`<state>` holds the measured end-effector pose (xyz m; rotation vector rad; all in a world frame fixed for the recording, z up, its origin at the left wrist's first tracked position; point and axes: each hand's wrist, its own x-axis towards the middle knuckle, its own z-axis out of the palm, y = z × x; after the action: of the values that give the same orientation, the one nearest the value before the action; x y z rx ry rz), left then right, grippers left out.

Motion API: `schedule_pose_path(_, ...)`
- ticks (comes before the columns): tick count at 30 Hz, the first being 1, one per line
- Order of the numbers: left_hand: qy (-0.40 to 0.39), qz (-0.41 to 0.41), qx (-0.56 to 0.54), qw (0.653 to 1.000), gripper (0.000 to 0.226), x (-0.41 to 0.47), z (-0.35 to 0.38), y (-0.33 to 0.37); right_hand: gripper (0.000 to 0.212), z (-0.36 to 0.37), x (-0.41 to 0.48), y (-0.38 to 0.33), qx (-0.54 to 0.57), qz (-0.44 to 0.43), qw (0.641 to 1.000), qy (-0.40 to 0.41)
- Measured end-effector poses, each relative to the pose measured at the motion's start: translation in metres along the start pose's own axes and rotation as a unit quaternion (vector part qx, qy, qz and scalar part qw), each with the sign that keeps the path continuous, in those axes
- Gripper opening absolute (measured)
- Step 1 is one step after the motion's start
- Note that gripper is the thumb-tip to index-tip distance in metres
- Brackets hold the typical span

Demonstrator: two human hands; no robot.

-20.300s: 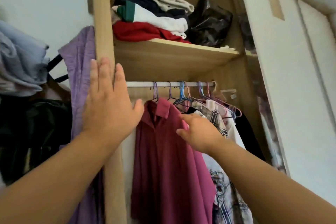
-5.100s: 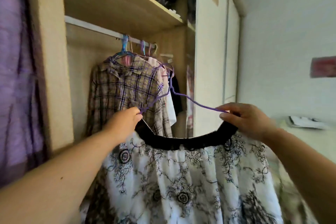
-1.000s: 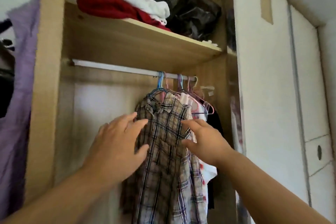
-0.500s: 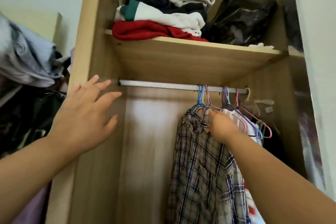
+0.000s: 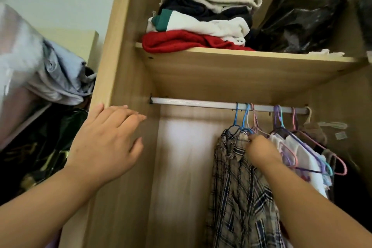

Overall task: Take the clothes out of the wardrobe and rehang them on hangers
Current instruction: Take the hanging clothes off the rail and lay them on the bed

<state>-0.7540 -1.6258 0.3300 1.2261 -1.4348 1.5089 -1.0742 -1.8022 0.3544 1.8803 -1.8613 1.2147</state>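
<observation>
The right hand (image 5: 259,150) has moved up to pinch the checked shirt (image 5: 239,187) by its collar on the rail (image 5: 193,104), the left hand (image 5: 106,145) rests open on the wardrobe side (image 5: 122,66), and more clothes still hang waiting.

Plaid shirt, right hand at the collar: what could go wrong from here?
1. The right hand grips the plaid shirt at the collar, not the blue hanger; pulling there may drag the shirt off and leave the hanger on the rail.
2. The neighbouring hangers sit crowded against it, so their hooks may snag as it lifts.
</observation>
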Motion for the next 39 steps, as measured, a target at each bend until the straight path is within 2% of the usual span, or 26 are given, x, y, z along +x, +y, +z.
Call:
schedule_pose_path(6, -0.034, -0.014, 0.023, 0.999, 0.037, 0.001, -0.004, 0.003, 0.021, -0.01, 0.007, 0.003, 0.0, -0.017, 0.999, 0.032)
schedule_pose_path(14, -0.053, -0.02, 0.022, 0.998, 0.037, 0.003, -0.008, 0.005, 0.038, -0.047, -0.007, 0.006, 0.034, -0.037, 0.996, 0.068)
schedule_pose_path(26, -0.074, -0.019, 0.017, 0.997, 0.037, -0.003, -0.011, 0.01, 0.034, -0.078, -0.105, 0.024, 0.013, -0.114, 0.991, 0.073)
schedule_pose_path(29, -0.082, 0.021, -0.083, 0.993, 0.038, -0.019, -0.007, 0.035, 0.034, -0.086, -0.138, 0.037, 0.028, -0.11, 0.992, 0.062)
schedule_pose_path(32, -0.126, 0.068, -0.217, 0.966, 0.044, -0.038, 0.006, 0.072, 0.035, -0.092, -0.17, 0.054, 0.013, -0.118, 0.992, 0.046)
schedule_pose_path(35, -0.206, 0.046, -0.346, 0.914, 0.061, -0.051, 0.022, 0.109, 0.035, -0.101, -0.205, 0.068, -0.021, -0.125, 0.992, 0.007)
schedule_pose_path(39, -0.265, -0.036, -0.431, 0.862, 0.078, -0.069, 0.052, 0.152, 0.033, -0.114, -0.265, 0.074, -0.078, -0.11, 0.991, -0.021)
